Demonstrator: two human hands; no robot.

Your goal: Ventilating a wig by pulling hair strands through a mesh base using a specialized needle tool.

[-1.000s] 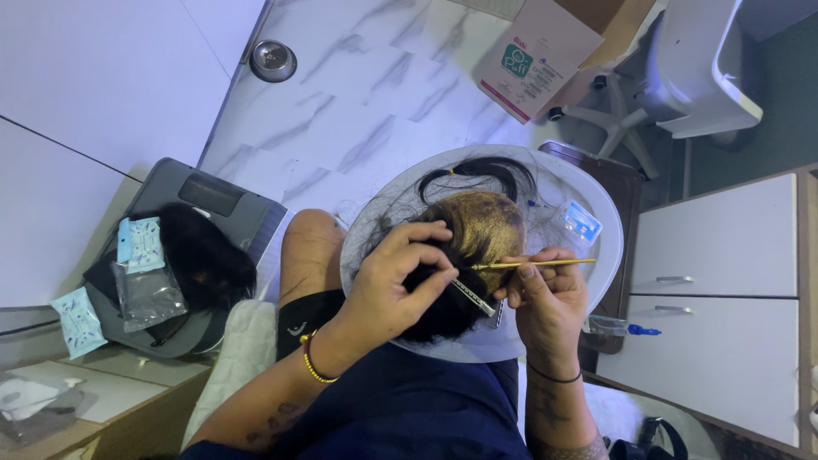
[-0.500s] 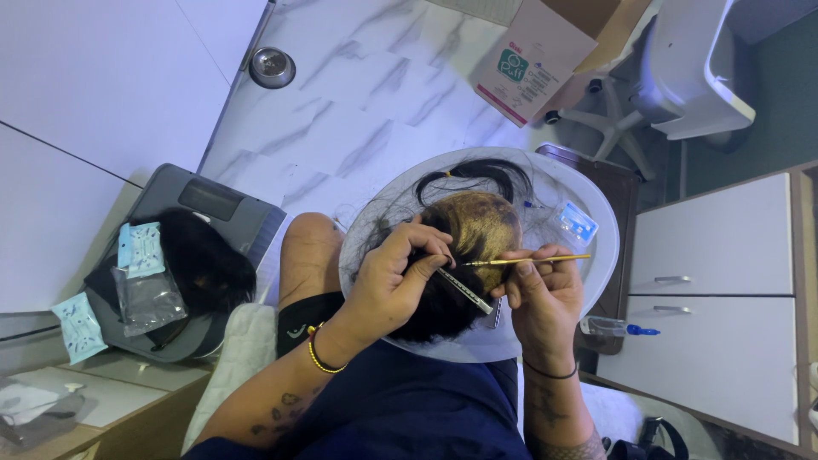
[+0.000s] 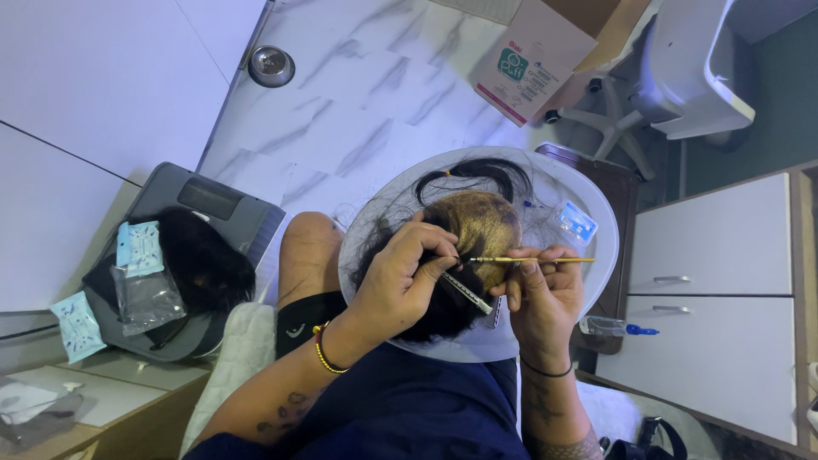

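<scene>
Grip status: our left hand (image 3: 400, 285) pinches a silver clip (image 3: 467, 292) on the wig (image 3: 477, 230); our right hand (image 3: 541, 294) closes around a thin yellow tool (image 3: 532, 260) over the white round tray (image 3: 588, 192).

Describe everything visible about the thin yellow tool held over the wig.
The thin yellow tool is a slim, straight stick, yellow along its shaft with a darker tip at its left end; the material is hard to tell. It lies nearly level, pointing left. The right hand pinches it near the middle, and the tip meets the wig beside the left hand, just above a silvery clip. Its free end reaches right over the round white tray.
</scene>
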